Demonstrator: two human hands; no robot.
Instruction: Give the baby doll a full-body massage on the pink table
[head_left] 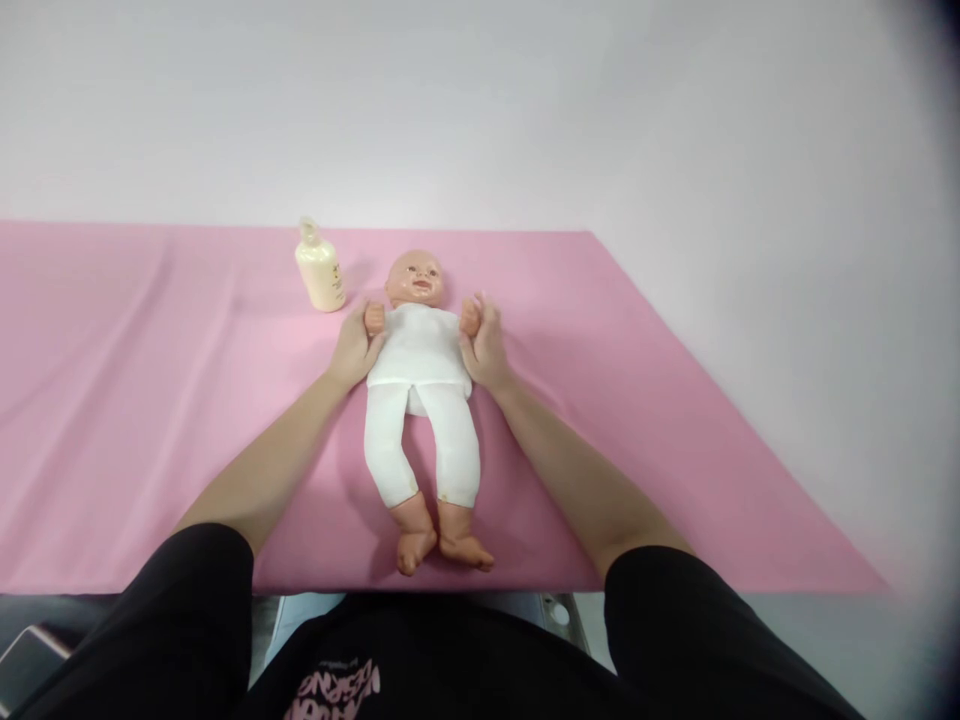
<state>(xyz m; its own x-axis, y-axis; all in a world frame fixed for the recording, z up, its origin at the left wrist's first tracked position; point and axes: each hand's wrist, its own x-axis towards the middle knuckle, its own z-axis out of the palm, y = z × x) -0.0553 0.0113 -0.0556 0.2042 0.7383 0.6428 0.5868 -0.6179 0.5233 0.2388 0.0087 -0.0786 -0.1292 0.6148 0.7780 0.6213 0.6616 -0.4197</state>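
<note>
**Both hands on the doll's shoulders**

I see the doll (421,390) lying face up at centre on the pink cloth (150,400) covering the tabletop — head toward 12 o'clock, bare feet toward 6. My left hand (354,348) clasps its arm at 9 o'clock, fingers curled around the small fist. My right hand (486,345) holds the other arm at 3 o'clock, fingers wrapped loosely. A cream bottle (320,268) stands upright at 11 o'clock of the head — near, not touching.
</note>
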